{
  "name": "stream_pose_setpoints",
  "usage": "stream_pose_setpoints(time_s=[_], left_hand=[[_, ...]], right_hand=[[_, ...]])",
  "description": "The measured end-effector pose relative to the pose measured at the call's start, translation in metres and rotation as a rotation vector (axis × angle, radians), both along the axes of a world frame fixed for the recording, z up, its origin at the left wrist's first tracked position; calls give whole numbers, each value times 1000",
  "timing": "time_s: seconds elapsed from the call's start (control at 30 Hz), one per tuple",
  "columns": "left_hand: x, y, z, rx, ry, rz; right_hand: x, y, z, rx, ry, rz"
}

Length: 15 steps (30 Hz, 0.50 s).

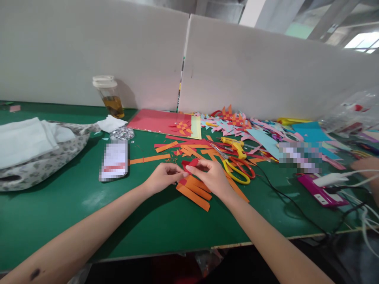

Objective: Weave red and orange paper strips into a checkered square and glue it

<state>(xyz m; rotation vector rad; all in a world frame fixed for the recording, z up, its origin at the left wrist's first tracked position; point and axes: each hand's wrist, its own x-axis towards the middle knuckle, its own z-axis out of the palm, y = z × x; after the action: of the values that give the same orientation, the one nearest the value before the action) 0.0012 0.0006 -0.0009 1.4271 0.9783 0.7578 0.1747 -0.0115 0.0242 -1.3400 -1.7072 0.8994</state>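
Both hands meet over the green table (124,225), pinching woven paper strips between them. Red paper strips (194,162) rise folded between the fingertips, and orange paper strips (195,192) fan out below toward me. My left hand (164,177) closes its thumb and forefinger on the left side of the piece. On the other side, my right hand (211,173) has its thumb pressed on the red paper. Scissors with yellow handles (237,172) and a pair with orange handles (247,167) lie just right of my right hand. Loose orange strips (149,159) lie behind the hands.
A yellow glue gun (235,146) and paper scraps (233,128) lie behind at right. A phone (115,159), a cloth bag (65,157) and a tea bottle (109,96) stand or lie left. Cables run to a magenta power strip (322,193); another person's hand (367,169) is nearby.
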Motion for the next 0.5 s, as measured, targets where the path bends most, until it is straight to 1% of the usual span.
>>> stream_pose_setpoints(time_s=[0.17, 0.33, 0.5], left_hand=[[0, -1, 0, -6, -14, 1], [0, -1, 0, -8, -19, -9], [-1, 2, -4, 7, -43, 37]], right_hand=[[1, 1, -2, -39, -7, 28], [1, 1, 0, -57, 6, 48], [5, 3, 0, -111, -13, 92]])
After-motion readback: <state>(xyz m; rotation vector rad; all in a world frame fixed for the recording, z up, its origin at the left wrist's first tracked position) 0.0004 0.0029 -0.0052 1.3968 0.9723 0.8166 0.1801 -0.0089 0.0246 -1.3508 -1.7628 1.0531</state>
